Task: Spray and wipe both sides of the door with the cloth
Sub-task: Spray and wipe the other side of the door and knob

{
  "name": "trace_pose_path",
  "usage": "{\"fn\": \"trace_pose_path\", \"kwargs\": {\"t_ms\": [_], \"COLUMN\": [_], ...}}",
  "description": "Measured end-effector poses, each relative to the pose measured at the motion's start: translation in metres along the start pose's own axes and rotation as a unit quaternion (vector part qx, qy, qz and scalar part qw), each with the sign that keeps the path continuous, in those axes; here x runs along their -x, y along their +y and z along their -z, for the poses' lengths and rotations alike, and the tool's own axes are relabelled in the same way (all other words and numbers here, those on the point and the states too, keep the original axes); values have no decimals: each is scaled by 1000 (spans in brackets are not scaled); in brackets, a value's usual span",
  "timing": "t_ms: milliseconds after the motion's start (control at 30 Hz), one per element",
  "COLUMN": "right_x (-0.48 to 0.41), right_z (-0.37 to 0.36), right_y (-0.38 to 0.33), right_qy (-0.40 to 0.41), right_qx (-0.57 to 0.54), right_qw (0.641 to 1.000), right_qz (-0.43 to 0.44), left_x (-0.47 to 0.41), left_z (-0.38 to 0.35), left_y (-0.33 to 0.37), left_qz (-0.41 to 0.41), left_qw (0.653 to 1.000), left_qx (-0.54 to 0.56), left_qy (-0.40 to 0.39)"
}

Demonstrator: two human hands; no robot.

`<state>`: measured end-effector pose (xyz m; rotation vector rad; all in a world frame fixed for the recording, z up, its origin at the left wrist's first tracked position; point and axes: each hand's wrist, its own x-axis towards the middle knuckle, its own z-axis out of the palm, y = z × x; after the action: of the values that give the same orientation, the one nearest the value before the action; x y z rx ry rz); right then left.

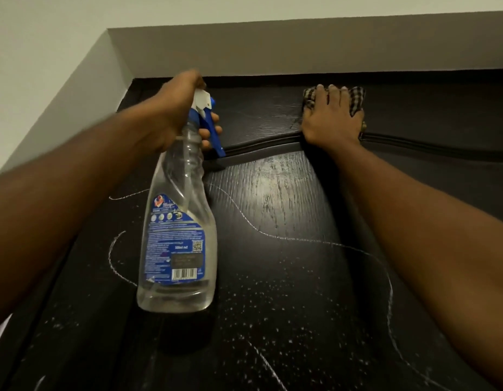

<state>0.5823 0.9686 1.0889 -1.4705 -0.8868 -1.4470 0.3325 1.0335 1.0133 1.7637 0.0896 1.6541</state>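
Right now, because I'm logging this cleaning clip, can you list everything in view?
door: one, black wood grain, fills the lower frame
white lines: several, white, curving across the door's face
droplets: many, whitish, speckled on the lower door
moulding: one, dark, raised strip across the upper door
spray bottle: one, clear with blue label and trigger, before the door's left part
cloth: one, brown-and-cream check, near the door's top edge
wall: one, pale grey-white, above and left of the door
left hand: one, grips the spray bottle's neck
right hand: one, pressed flat on the cloth

Dark door [287,207] (wood-grain) bears checked cloth [357,101] near top edge, white droplets [273,292], curving white lines [244,218].
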Motion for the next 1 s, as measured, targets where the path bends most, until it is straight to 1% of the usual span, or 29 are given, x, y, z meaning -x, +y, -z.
{"fn": "trace_pose_path", "kwargs": {"t_ms": [167,300,367,433,500,600,633,667,700,733,800,833,867,900,933,967,1000], "right_x": [1,-6,-12,-14,-7,16,20,18,12,1,-19,-26,-27,-23,-16,-8,1], "right_z": [-4,-7,-15,-24,-33,-39,-36,-32,-28,-25,-21,-23,-29,-35,-41,-47,-52], "right_y": [-6,-27,-49,-79,-110,-122,-113,-102,-90,-79,-64,-65,-75,-92,-110,-128,-142], "right_qy": [22,11,13,9,-15,-69,-82,-89,-88,-77,-23,7,27,38,40,32,9], "right_qx": [5,-3,7,8,9,5,5,6,7,5,0,1,8,20,27,23,16], "right_qw": [1000,997,999,1000,991,946,928,916,917,933,980,994,999,999,999,999,992], "right_qz": [-19,-70,-49,18,136,318,364,391,390,351,199,111,36,-9,-12,34,123], "left_x": [-4,-9,-11,-14,-17,-20,-21,-22,-24,-24,-26,-26,-27,-27,-27,-28,-28], "left_z": [18,43,55,65,76,88,91,94,99,103,109,112,115,118,119,120,121], "left_y": [4,6,4,0,-4,-9,-11,-12,-14,-15,-15,-15,-16,-17,-17,-17,-17], "left_qz": [-4,-3,-1,1,7,6,5,5,5,6,8,7,5,3,1,0,2], "left_qw": [1000,999,999,998,998,998,997,997,996,996,997,997,997,997,998,998,998], "left_qx": [-23,-44,-52,-59,-55,-69,-76,-81,-84,-86,-81,-77,-73,-69,-65,-62,-62], "left_qy": [-8,-7,-7,-4,0,6,9,12,15,16,17,17,19,21,21,23,23]}}
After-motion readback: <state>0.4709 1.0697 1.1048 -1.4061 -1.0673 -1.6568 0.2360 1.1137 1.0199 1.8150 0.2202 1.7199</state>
